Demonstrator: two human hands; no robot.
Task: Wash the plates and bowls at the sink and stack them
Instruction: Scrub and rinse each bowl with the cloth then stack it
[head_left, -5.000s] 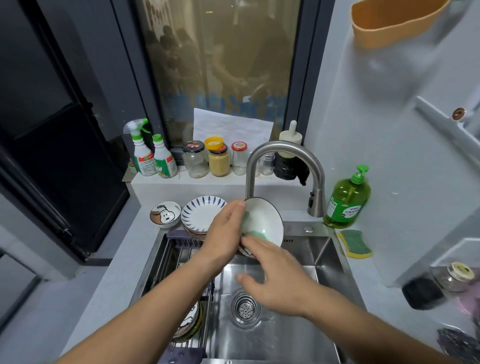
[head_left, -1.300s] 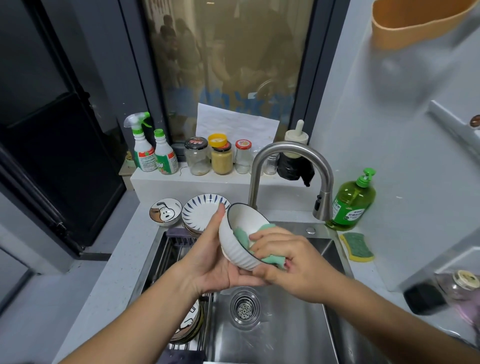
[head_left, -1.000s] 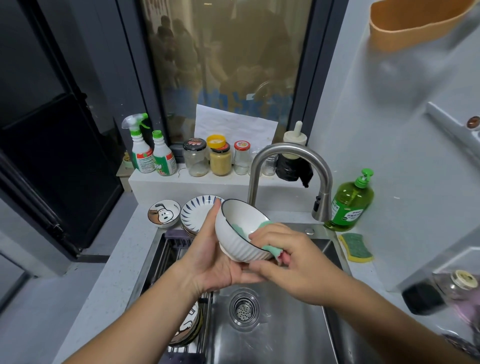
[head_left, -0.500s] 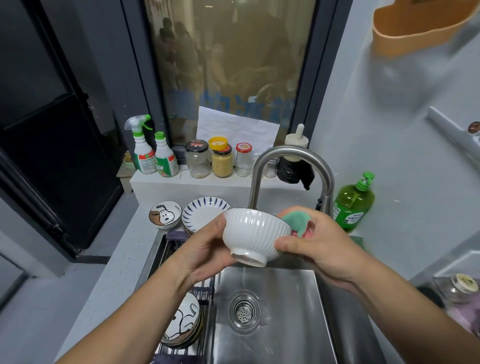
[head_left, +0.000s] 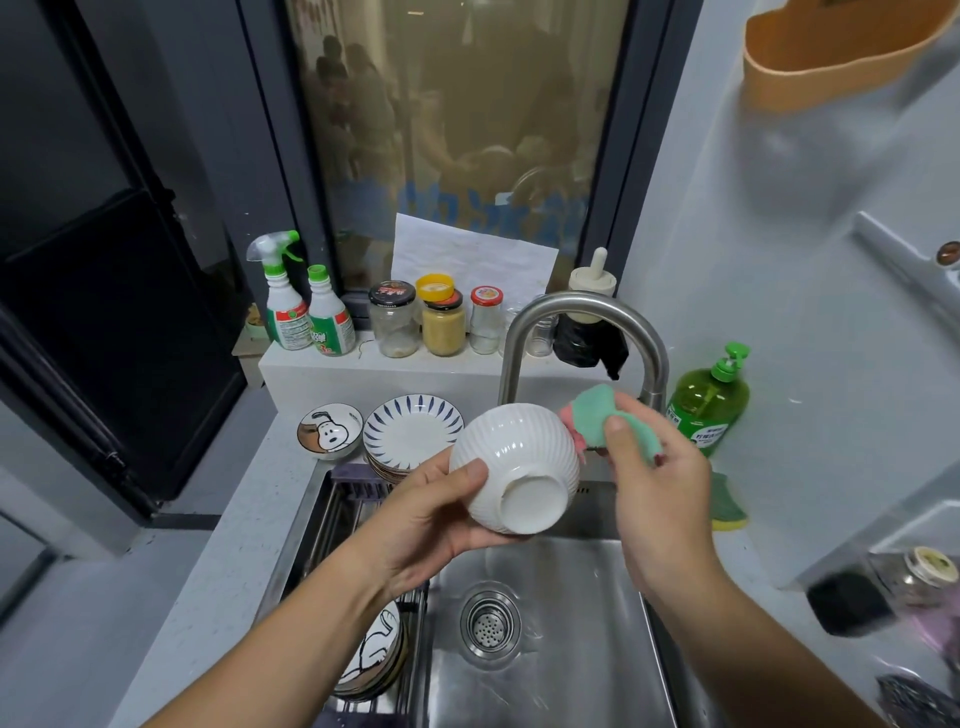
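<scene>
The white ribbed bowl (head_left: 514, 467) is tipped with its foot ring toward the camera, above the steel sink (head_left: 571, 649), cupped by the left hand (head_left: 431, 519) with the thumb on its side. Beside it, the right hand (head_left: 654, 488) pinches a green sponge (head_left: 597, 423) against the bowl's rim. Behind stand the curved faucet (head_left: 582, 312), stacked striped plates (head_left: 413, 434) on the pale counter (head_left: 234, 545), and jars (head_left: 441, 325) under a dark window.

Two bare forearms, no sleeves, bare left hand (head_left: 431, 514), bare right hand (head_left: 654, 499)

Faucet (head_left: 582, 322) arching over open basin (head_left: 571, 649)
</scene>
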